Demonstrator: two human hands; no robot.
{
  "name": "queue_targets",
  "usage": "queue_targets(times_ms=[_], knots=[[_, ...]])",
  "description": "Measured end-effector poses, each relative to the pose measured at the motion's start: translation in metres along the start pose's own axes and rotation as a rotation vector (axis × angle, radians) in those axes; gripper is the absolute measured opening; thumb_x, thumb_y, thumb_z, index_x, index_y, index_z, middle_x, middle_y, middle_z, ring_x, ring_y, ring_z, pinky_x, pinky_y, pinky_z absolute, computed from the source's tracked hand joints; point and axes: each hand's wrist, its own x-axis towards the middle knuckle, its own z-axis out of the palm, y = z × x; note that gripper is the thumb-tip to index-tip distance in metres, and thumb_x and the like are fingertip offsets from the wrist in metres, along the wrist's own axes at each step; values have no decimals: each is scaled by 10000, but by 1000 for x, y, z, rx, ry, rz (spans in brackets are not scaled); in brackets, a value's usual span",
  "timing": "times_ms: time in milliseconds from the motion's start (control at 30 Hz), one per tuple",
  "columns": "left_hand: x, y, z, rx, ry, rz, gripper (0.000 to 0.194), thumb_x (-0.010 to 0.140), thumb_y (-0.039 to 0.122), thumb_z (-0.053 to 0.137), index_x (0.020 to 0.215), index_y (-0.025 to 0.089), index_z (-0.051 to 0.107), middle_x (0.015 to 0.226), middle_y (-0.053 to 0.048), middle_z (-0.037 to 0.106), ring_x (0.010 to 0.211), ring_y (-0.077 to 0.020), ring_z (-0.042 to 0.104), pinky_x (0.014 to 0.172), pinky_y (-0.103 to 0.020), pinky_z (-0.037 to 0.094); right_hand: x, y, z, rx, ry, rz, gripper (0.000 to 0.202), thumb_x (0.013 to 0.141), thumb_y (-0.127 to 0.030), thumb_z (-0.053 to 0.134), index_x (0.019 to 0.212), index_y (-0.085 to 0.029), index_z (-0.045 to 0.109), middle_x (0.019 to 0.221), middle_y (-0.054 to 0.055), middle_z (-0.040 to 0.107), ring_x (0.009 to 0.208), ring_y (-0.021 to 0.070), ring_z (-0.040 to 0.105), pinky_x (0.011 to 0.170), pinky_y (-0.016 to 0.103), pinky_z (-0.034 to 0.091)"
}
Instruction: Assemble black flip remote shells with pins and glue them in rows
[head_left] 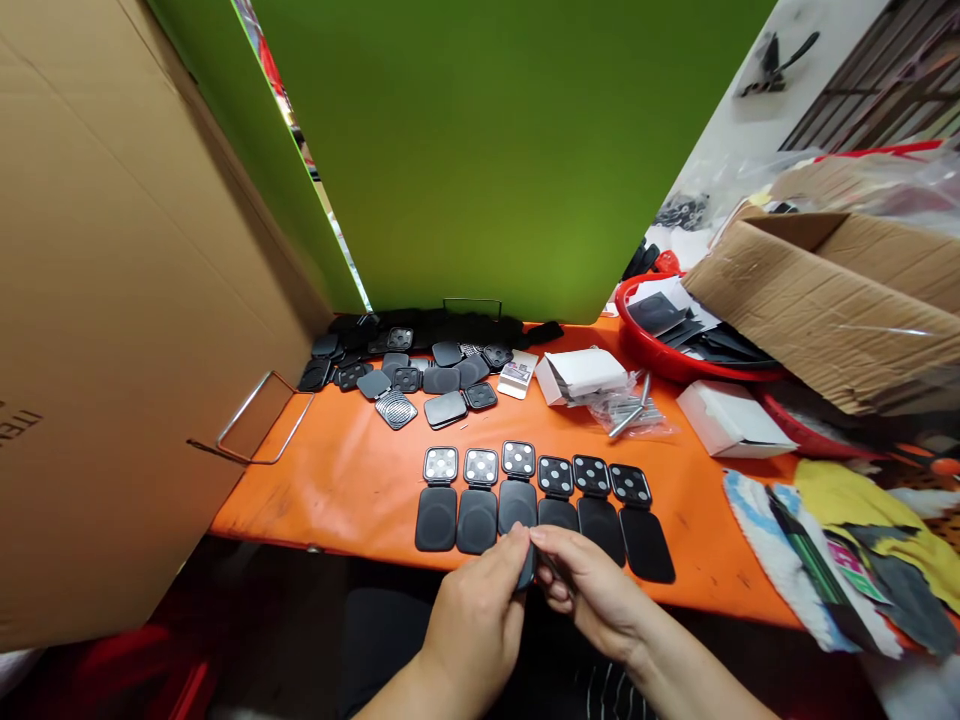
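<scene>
At the front edge of the orange table, my left hand [476, 605] is closed on a small dark flat piece [528, 572] with a rounded end. My right hand [600, 590] meets it there, thumb and fingers pinched at the piece's upper edge. Much of the piece is hidden by my fingers. Just beyond lies a row of several black hinged plates, among them the left-hand plate [436, 519]. Each has a small square part with light round dots joined to a larger black panel. My hands partly cover the middle ones.
Loose black plates [442, 380] lie piled at the table's back. Right of them are a white box [581, 373] and a plastic bag of metal rods [634, 410]. A red basin [628, 340], an open carton [832, 290] and cloths [780, 560] crowd the right. Cardboard [112, 300] walls the left.
</scene>
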Motion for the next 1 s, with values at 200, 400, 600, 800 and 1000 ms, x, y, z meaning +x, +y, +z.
queue_targets(times_ms=[200,400,600,800,1000], knots=[[8,-4,5,-236,-35,-145,517,818,66,430,1314,200,486,1216,-97,618,1053,-204,619,892,-300,508,5,5,2,163,66,-29,383,664,-439,727,630,-160,468,493,-71,386,427,30,250,410,177,141],[29,-9,6,-886,119,-728,274,816,341,569,968,142,681,921,-105,712,901,-248,647,824,-351,494,6,-6,3,264,-68,-23,403,736,-537,654,731,-149,545,495,-83,348,405,23,212,396,170,137],[35,-15,6,-1008,321,-802,262,746,389,670,837,144,664,746,-33,684,763,-174,626,765,-286,476,-4,-8,8,67,-109,-38,330,805,-465,610,843,-138,580,597,-50,422,449,24,278,415,164,165],[27,-7,5,-721,264,-574,214,804,316,608,932,174,704,724,-32,702,695,-169,652,678,-257,521,-7,-9,11,32,-112,10,344,781,-426,642,667,-134,500,560,-51,419,421,7,236,379,141,122],[15,-3,3,-540,181,-209,302,850,171,546,1114,272,653,991,-40,722,858,-175,685,766,-255,539,-6,-17,1,274,-101,285,222,826,-307,592,721,-124,522,621,-32,470,407,-6,280,348,96,101]])
